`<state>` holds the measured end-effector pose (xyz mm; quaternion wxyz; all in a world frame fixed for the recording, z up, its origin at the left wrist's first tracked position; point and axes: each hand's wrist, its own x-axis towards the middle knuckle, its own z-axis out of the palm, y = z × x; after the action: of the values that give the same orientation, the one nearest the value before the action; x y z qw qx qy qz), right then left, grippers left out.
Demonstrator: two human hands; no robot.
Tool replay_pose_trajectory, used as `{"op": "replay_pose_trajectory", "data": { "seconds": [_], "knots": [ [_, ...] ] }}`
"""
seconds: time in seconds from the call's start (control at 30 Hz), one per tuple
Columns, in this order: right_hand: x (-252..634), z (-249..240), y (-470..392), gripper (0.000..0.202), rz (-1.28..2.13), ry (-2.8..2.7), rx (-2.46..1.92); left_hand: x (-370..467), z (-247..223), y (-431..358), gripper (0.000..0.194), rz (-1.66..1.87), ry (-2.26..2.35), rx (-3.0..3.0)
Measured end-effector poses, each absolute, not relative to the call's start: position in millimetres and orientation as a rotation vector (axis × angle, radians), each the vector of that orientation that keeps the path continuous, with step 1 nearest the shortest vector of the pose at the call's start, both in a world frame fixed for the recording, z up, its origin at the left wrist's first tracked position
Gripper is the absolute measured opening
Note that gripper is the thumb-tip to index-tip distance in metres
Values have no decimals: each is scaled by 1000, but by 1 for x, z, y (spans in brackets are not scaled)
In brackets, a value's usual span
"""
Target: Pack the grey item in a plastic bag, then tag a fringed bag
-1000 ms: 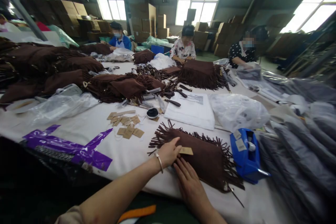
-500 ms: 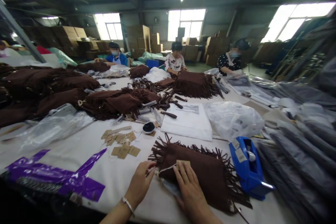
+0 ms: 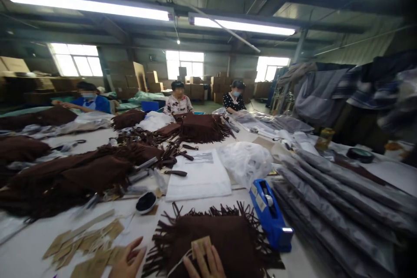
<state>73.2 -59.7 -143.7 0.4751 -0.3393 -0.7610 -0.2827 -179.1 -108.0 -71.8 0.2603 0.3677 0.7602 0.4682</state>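
Observation:
A dark brown fringed bag (image 3: 221, 234) lies flat on the table at the lower middle. My right hand (image 3: 205, 265) rests on it with outstretched fingers, their tips over a small tan paper tag (image 3: 201, 245). A white string (image 3: 177, 265) runs from the tag toward the lower left. My left hand (image 3: 128, 260) is just left of the bag's fringe, its fingers a little apart with nothing visible in them. Close beside it lies a pile of tan tags (image 3: 87, 243) with white strings. The frame's lower edge cuts off both hands.
A blue tape dispenser (image 3: 272, 217) stands right of the bag. Behind are a small dish of black stuff (image 3: 146, 203), white sheets (image 3: 198, 178) and a clear plastic bag (image 3: 246, 160). Brown bags (image 3: 74, 173) are heaped left, grey wrapped bundles (image 3: 332, 200) right. Three people sit across the table.
The view has tilted up and turned right. My left hand has let go of the string and shifted left toward the tag pile. My right hand stays on the bag and tag.

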Motion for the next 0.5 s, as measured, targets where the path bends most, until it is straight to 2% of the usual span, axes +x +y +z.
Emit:
{"op": "replay_pose_trajectory", "data": {
  "seconds": [0.1, 0.23, 0.3, 0.4, 0.5],
  "knots": [
    [100, -109, -69, 54, -662, -2263, -799, -172, -68, -155, 55, 1322, 1974, 659],
    [118, -80, -62, 80, -373, -2539, -859, -120, -76, -188, 70, 1221, 1535, 225],
    [119, -74, -58, 85, -263, -2611, -856, -96, -80, -186, 82, 1166, 1303, 95],
    [112, -77, -60, 80, -309, -2569, -838, -77, -77, -168, 91, 1172, 1182, 78],
    [92, -99, -57, 59, -545, -2286, -820, -68, -65, -138, 83, 1165, 1407, 277]
  ]
}}
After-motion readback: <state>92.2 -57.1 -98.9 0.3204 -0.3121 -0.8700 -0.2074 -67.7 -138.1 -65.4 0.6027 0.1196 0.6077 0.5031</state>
